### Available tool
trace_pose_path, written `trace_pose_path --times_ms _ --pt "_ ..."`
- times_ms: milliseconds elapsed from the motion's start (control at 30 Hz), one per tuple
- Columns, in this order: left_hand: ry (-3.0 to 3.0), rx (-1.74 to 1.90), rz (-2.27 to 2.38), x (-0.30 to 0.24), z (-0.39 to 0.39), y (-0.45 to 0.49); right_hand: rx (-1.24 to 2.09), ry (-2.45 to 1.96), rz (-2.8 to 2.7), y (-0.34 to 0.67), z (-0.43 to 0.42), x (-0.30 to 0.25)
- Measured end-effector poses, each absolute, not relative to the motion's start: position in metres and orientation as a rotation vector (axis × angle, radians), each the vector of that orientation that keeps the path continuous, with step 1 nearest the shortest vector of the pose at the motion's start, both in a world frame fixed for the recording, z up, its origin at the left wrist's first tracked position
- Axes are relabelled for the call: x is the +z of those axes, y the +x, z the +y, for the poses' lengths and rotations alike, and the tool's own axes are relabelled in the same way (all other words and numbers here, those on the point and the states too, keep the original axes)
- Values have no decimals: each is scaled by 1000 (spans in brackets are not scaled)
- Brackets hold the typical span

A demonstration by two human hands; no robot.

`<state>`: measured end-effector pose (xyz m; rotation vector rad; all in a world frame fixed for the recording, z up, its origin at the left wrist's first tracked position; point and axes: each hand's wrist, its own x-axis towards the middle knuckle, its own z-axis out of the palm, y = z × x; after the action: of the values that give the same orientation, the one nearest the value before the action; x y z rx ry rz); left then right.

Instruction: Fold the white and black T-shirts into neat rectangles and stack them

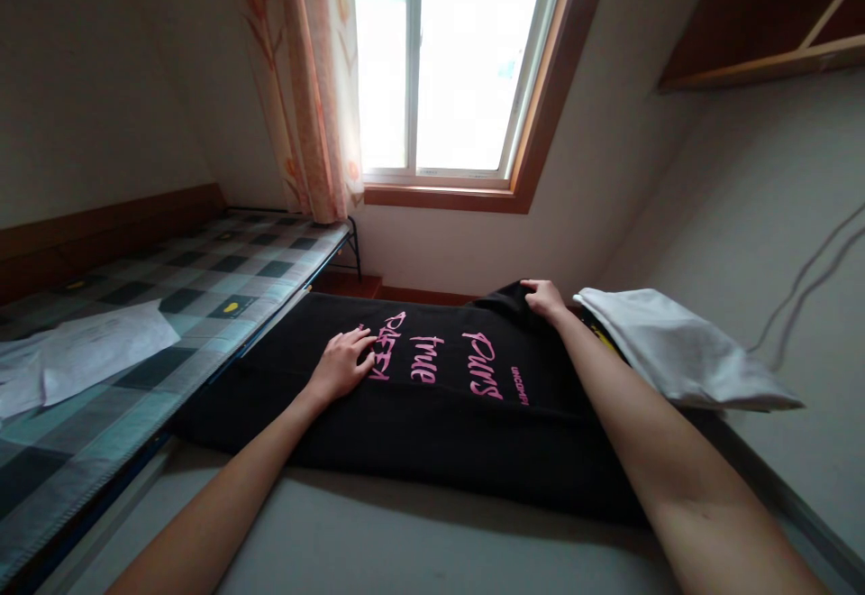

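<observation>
A black garment with pink lettering lies spread across the white tabletop, its far edge toward the window. My left hand rests flat on it, fingers extended over the printed letters. At the garment's far right corner, my right hand pinches the fabric between thumb and fingers and lifts it a little into a fold. What kind of garment it is I cannot tell, since part of it is folded under. Just right of my right hand sits a folded white cloth.
On the left stands a bed with a checkered mattress, with papers lying on it. Behind are a window and a floral curtain. A wooden shelf hangs on the right wall, with a cable below.
</observation>
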<state>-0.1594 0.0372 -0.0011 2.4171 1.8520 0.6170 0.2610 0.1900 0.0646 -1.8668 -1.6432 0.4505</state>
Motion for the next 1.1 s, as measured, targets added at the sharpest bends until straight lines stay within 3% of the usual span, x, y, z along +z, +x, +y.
trace_pose_path --times_ms 100,267,333,633,767,833,1100 --pt "2416 617 1845 -2 37 -160 459 -1574 -1810 251 174 85" --pt "2432 610 1843 -2 38 -161 1124 -1313 -2469 246 118 96" --pt "2438 602 1851 -2 38 -160 1196 -1345 -2586 248 99 95" --pt "2460 615 1849 -3 38 -161 653 -1785 -2373 256 72 97" --pt "2486 626 1831 -3 38 -161 839 -2127 -2097 255 56 85" --pt "2488 631 1828 -3 39 -162 913 -2146 -2036 258 49 75" --pt "2474 633 1831 -8 42 -165 673 -1925 -1791 269 54 39"
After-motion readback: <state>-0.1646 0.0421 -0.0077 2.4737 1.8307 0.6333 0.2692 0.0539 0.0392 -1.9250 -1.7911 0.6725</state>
